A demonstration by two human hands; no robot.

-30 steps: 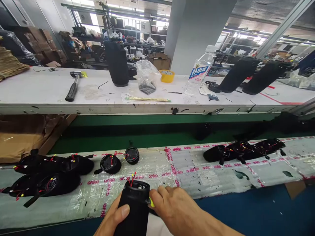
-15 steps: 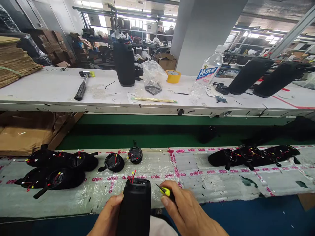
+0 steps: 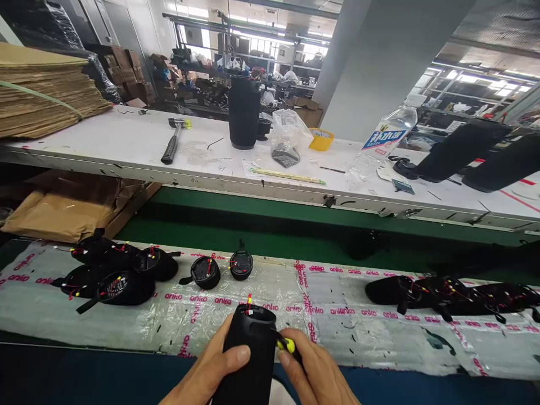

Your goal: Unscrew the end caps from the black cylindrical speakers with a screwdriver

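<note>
A black cylindrical speaker shell (image 3: 252, 354) stands tilted in front of me, a short bundle of red and yellow wires (image 3: 249, 304) poking from its open top. Around its left side wraps my left hand (image 3: 219, 360), thumb across the front. My right hand (image 3: 310, 365) is closed on a small pointed tool (image 3: 287, 344) with a yellow and black handle. The tool's dark tip is at the shell's upper right edge; whether it touches is hard to tell. Beyond the shell lie two short round black parts (image 3: 205, 272) with wires and straps.
Several wired black shells lie on the plastic-covered bench at left (image 3: 118, 287) and right (image 3: 442, 295). On the white shelf (image 3: 202, 163) are a hammer (image 3: 172, 140), a standing black cylinder (image 3: 244, 112), a plastic bag, yellow tape and a bottle (image 3: 386, 135).
My right hand has brought the tool's tip to the shell's rim. My left thumb has shifted from the shell's side onto its front. The view has turned and tilted slightly.
</note>
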